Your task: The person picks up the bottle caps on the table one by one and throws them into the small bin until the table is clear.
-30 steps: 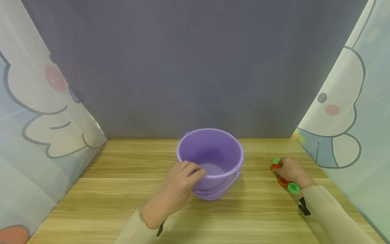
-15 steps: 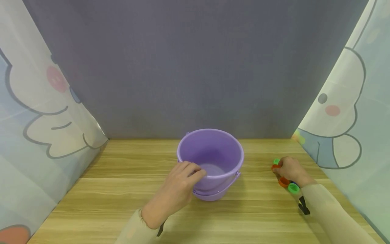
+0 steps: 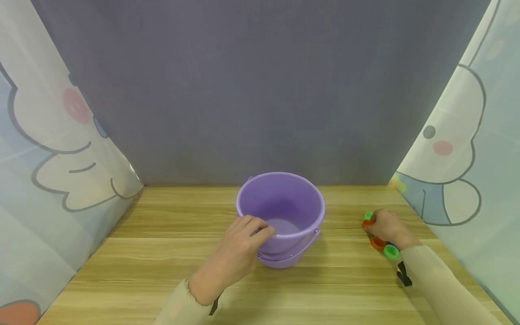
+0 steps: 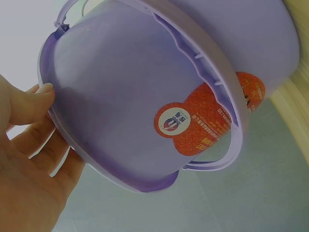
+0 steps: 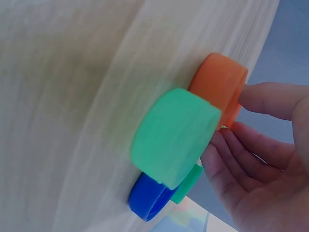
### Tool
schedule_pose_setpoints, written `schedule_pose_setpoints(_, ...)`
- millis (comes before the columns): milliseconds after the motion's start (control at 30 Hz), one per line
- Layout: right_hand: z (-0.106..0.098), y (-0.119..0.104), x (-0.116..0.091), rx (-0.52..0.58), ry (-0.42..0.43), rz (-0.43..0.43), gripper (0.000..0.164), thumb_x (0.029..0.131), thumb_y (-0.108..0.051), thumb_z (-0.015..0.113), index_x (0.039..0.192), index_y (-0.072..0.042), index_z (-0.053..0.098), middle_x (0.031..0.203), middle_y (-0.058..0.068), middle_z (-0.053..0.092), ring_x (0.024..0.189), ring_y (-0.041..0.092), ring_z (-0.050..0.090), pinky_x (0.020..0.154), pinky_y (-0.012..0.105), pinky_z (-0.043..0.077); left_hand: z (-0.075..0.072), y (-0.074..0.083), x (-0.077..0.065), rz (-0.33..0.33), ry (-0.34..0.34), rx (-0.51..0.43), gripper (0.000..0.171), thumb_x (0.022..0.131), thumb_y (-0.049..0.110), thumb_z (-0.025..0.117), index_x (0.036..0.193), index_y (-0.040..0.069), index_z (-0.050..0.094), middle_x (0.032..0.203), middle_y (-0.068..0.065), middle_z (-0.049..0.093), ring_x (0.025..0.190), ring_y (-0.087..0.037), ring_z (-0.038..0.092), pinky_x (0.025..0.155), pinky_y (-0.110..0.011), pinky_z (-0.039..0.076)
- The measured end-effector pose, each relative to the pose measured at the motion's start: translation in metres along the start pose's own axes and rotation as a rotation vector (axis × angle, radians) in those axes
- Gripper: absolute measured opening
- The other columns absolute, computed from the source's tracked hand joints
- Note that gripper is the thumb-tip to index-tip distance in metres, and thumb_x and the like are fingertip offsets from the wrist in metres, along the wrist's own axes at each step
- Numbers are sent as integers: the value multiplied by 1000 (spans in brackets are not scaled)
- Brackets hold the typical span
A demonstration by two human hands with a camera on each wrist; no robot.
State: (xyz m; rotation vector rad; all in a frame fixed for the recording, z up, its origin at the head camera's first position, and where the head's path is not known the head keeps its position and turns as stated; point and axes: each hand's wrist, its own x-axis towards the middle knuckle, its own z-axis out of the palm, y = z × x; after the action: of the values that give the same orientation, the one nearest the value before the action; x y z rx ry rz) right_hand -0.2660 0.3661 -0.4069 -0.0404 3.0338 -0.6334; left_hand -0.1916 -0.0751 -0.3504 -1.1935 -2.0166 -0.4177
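My left hand (image 3: 239, 248) grips the near rim of a purple bucket (image 3: 284, 246), thumb on one side of the wall and fingers on the other. In the left wrist view the bucket (image 4: 120, 87) shows its handle and a red label. Over at the right, my right hand (image 3: 389, 225) pinches the far orange bottle cap (image 3: 367, 224) at its fingertips. A green cap (image 3: 369, 215) lies just beyond it. Nearer are another orange cap (image 3: 378, 244), a green cap (image 3: 392, 252) and a partly hidden blue cap (image 5: 149, 195). In the right wrist view the near caps hide the fingertips.
The bucket and caps stand on a wood-grain table (image 3: 170, 253). A grey panel (image 3: 260, 90) rises behind its far edge. Cartoon-printed curtains (image 3: 451, 158) hang on both sides.
The blue cap shows slightly more beside the right wrist than a second ago. Otherwise both hands and the bucket hold nearly still.
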Motion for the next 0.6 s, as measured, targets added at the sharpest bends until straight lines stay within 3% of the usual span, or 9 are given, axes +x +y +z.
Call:
schedule_pose_setpoints(200, -2, -5, -3, 24, -2, 18, 22, 84, -12, 67, 89, 8, 61, 81, 14, 63, 63, 21, 57, 54, 32, 51, 0, 0, 0, -1, 2, -5, 52, 64, -20, 62, 106, 10, 72, 97, -1, 66, 91, -19, 61, 82, -33, 53)
schedule_pose_setpoints(400, -2, -10, -7, 64, 2, 37, 17, 81, -11, 67, 88, 3, 61, 71, 6, 65, 59, 20, 56, 52, 32, 49, 0, 1, 0, -4, 1, -6, 53, 64, -20, 61, 106, 10, 72, 97, -1, 66, 91, -19, 60, 82, -33, 53)
schedule_pose_setpoints(600, -2, -13, -8, 74, 23, 18, 27, 82, -14, 70, 95, 7, 62, 76, 8, 66, 62, 21, 57, 54, 33, 48, 1, 0, 0, 2, 11, -7, 52, 64, -20, 60, 106, 9, 72, 97, -1, 66, 90, -19, 60, 81, -33, 53)
